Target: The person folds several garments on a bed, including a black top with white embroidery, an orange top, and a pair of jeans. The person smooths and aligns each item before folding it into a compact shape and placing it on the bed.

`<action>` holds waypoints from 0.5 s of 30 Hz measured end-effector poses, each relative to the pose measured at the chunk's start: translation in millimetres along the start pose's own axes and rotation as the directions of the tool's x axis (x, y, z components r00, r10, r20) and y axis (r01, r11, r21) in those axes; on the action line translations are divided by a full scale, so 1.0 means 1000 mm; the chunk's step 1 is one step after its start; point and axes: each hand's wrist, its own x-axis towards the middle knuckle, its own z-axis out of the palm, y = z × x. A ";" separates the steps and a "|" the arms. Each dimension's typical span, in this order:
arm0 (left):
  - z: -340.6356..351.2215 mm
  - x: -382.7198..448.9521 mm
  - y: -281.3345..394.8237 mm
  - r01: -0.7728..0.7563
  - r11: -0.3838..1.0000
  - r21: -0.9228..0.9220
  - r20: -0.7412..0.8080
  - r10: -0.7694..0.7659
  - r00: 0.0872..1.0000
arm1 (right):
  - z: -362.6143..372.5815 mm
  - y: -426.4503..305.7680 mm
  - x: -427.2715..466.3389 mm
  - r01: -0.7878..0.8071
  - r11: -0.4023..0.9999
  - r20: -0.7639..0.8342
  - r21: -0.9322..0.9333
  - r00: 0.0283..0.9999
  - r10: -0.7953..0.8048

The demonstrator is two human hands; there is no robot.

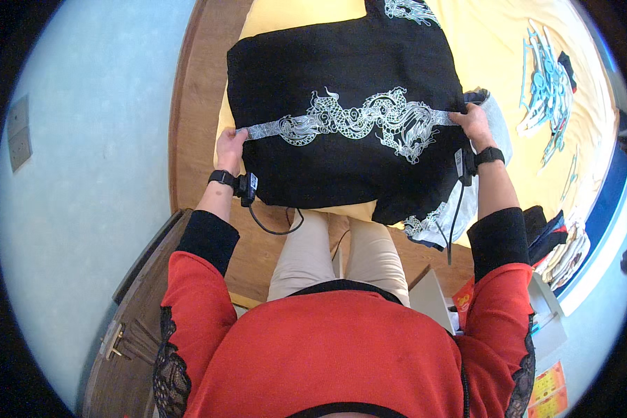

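A black garment with a white dragon print (303, 172) lies spread over the yellow bed sheet (480, 42), one short sleeve pointing towards me and another at the far side. At its left edge my left hand (232, 149) pinches the fabric at the end of the patterned band. My right hand (473, 124) pinches the opposite end of that band at the right edge. The fabric between the hands looks fairly flat. Partly under its right side lies a light grey-blue garment (494, 123). Each wrist wears a black strap with a small cabled device.
Blue and white clothes hangers (546, 86) lie piled on the bed's right side. Folded clothes (569, 253) sit at the lower right, near a grey open box (431, 298). A light blue wall (99, 130) and a dark wooden door with a handle (130, 334) are on the left.
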 end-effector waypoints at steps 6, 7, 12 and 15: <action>0.006 0.002 -0.009 0.049 0.985 -0.165 0.117 -0.030 0.993 | 0.018 0.012 0.006 0.040 0.957 -0.045 0.286 0.999 -0.028; 0.007 0.001 -0.010 0.057 0.987 -0.148 0.103 -0.042 0.994 | 0.025 0.009 0.007 0.067 0.997 -0.154 0.031 0.986 -0.061; 0.012 -0.002 -0.009 0.058 0.973 -0.223 0.159 -0.023 0.987 | 0.037 0.006 -0.003 0.061 0.993 -0.207 -0.104 0.975 -0.082; 0.012 0.001 -0.011 0.080 0.966 -0.246 0.206 -0.029 0.978 | 0.036 0.003 -0.010 0.137 0.989 -0.267 -0.057 0.952 -0.148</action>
